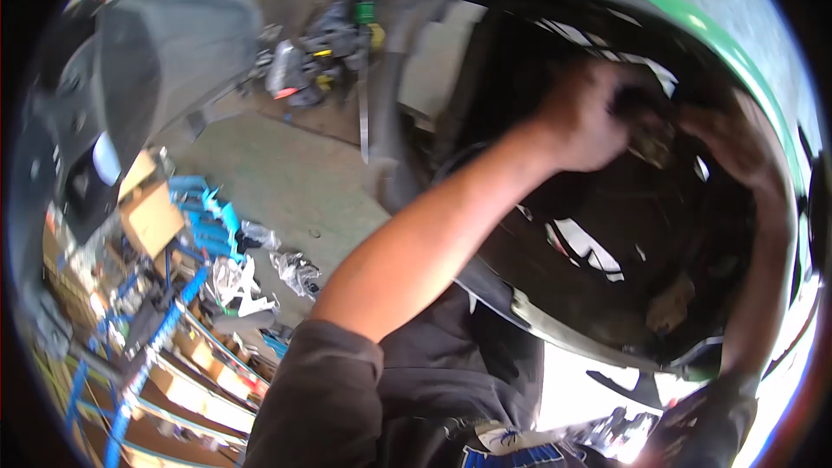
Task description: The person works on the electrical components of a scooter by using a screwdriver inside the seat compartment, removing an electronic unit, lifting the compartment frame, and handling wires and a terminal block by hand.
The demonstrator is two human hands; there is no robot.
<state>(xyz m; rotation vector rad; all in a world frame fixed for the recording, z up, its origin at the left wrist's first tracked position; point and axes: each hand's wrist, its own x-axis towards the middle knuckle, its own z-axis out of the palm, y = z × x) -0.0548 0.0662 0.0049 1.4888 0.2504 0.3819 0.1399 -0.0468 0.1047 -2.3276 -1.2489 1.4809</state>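
Note:
A dark, round cavity with a green painted rim (693, 19) surrounds both my hands. My left hand (589, 117) reaches into it from the lower left, fingers curled at a small dark part (640, 108) that I cannot make out through blur and shadow. From the right side comes my right hand (732, 143), its fingers stretched out towards that same part. Whether they touch it is unclear. Just below the part is a brownish, blurred piece (652, 146). Bright slits of light show through the cavity's dark inside.
A long thin tool with a green end (367, 4) lies at the upper middle beside a jumble of grey and yellow items (321, 52). Lower left stand a blue-framed rack (156, 338), a cardboard box (150, 215) and clear plastic wrapping (295, 270). A large grey panel (186, 43) is upper left.

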